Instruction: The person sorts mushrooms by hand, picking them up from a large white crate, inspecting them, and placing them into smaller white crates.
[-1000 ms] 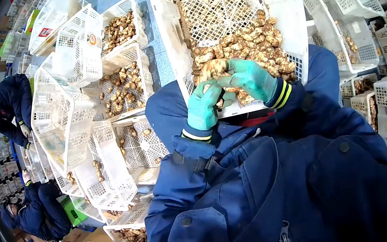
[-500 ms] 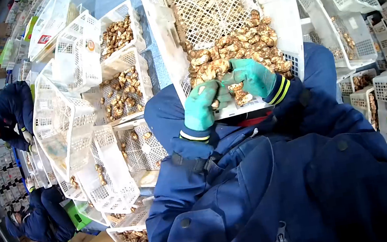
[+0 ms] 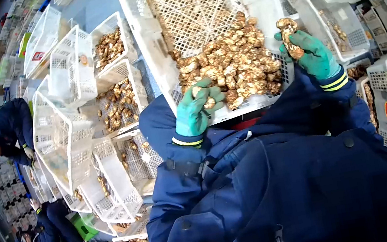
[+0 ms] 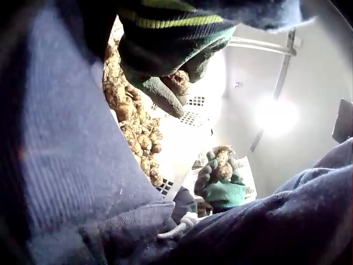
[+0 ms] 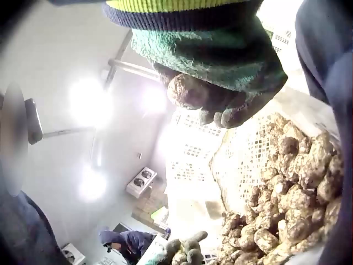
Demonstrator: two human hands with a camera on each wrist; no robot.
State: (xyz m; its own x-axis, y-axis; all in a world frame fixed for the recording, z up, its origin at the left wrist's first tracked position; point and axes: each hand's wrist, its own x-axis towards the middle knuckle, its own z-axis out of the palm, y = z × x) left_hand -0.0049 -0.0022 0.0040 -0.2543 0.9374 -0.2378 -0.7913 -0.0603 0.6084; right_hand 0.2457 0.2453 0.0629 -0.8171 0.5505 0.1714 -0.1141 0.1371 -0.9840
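– Where the white lattice crate's point(image 3: 149, 52) near rim runs, what is the left hand point(image 3: 196, 110) doing?
– It wears a knit green glove, and its fingers curl round a small pale knobbly piece point(image 3: 209, 102) at that rim, beside the brown lumpy heap point(image 3: 235, 63) inside.
– And the right hand point(image 3: 313, 54)?
– It is raised just off the crate's right wall, with its fingers clamped on a long gnarled lump point(image 3: 288, 35).
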